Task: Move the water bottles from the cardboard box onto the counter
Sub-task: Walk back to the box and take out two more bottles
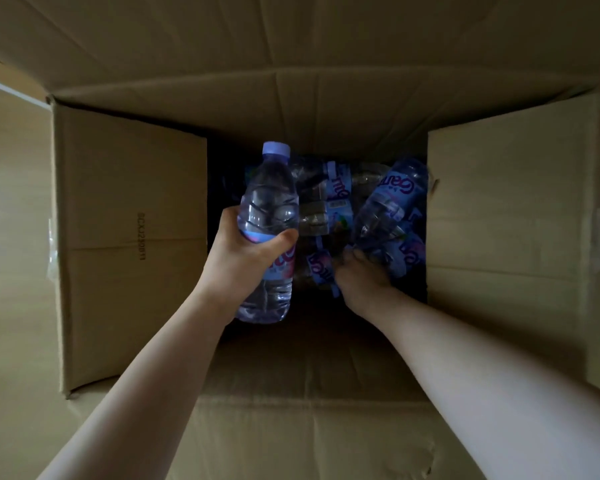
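Note:
I look straight down into an open cardboard box (132, 237). My left hand (243, 261) grips a clear water bottle (269, 209) with a pale blue cap and blue label, lifted above the box opening, cap pointing away from me. My right hand (361, 271) reaches deep into the box, its fingers curled on the lower end of a tilted bottle (388, 209) in the dim interior. Several more bottles (326, 209) with blue labels lie heaped on the box floor. The counter is out of view.
The four box flaps are folded outward: left flap (129, 306), right flap (513, 237), far flap (309, 109), near flap (309, 393). A light wooden surface (11, 237) shows at the far left.

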`<state>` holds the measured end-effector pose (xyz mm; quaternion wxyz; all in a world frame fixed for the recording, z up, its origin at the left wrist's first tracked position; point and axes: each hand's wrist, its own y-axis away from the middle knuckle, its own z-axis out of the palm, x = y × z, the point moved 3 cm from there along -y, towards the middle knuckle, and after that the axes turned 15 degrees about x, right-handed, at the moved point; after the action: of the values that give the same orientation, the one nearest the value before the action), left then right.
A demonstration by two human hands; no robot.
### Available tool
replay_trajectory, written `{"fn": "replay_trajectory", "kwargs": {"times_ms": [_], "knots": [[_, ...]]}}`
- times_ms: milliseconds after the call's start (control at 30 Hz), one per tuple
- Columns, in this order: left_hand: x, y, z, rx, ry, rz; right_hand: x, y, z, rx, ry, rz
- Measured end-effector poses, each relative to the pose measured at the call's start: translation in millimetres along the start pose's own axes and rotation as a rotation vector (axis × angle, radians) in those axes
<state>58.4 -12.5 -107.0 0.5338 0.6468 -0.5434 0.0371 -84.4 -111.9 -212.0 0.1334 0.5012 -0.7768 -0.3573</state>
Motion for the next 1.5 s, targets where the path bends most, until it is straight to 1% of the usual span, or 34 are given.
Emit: {"fn": "replay_trajectory", "kwargs": {"times_ms": [33, 100, 133, 167, 200, 333, 467, 600, 733, 800, 867, 1000, 1133, 1200, 1267, 1367, 1500], "knots": [[-1.6, -2.9, 1.7, -0.003, 0.002, 0.001, -1.3, -4.8, 1.8, 0.052, 0.084, -0.054], [-3.0, -7.5, 5.0, -0.013, -0.005, 0.009, -2.1, -14.3, 0.4, 0.214, 0.204, -0.118], [-2.5, -8.8, 6.2, -0.016, -0.007, 0.017, -1.1, -19.1, -3.1, 0.276, 0.253, -0.115], [-2.8, -10.7, 7.8, -0.019, -0.007, 0.022, 1.2, -25.1, -5.7, 0.297, 0.313, -0.090], [-2.8, -11.9, 9.2, -0.022, -0.005, 0.023, 5.8, -31.4, -8.8, 0.273, 0.377, -0.046], [-0.2, -12.7, 14.7, -0.044, 0.006, 0.015, 39.6, -55.1, -25.5, 0.070, 0.528, 0.139], [-1.0, -15.6, 23.4, -0.055, 0.043, 0.001, 76.2, -79.3, -42.4, -0.006, 0.565, 0.247], [-3.9, -15.7, 33.0, -0.059, 0.100, -0.051, 82.8, -90.0, -38.6, -0.100, 0.601, 0.224], [-2.7, -10.9, 33.9, -0.058, 0.109, -0.074, 77.4, -91.2, -44.5, -0.079, 0.598, 0.126], [1.1, -5.3, 30.7, -0.051, 0.122, -0.095, 67.0, -83.3, -45.7, -0.022, 0.515, 0.102], [5.1, -0.5, 24.0, -0.046, 0.114, -0.103, 48.4, -73.0, -42.7, 0.036, 0.303, 0.140], [17.8, 7.4, 6.4, -0.038, 0.089, -0.075, 11.1, -50.1, -42.6, 0.083, -0.435, 0.376], [32.9, 15.8, -16.2, 0.016, 0.102, -0.087, -14.3, -6.9, -49.7, 0.092, -1.015, 0.510], [38.7, 23.4, -30.6, 0.032, 0.121, -0.099, -22.2, 20.5, -60.5, 0.072, -1.293, 0.521], [43.5, 35.6, -45.8, 0.050, 0.128, -0.084, -26.1, 46.8, -75.6, 0.027, -1.413, 0.489], [46.5, 56.9, -70.3, 0.110, 0.144, -0.107, -29.9, 80.1, -107.2, 0.014, -1.398, 0.496], [50.1, 94.3, -103.3, 0.163, 0.182, -0.182, -36.8, 124.3, -159.8, 0.185, -1.336, 0.500]]}}
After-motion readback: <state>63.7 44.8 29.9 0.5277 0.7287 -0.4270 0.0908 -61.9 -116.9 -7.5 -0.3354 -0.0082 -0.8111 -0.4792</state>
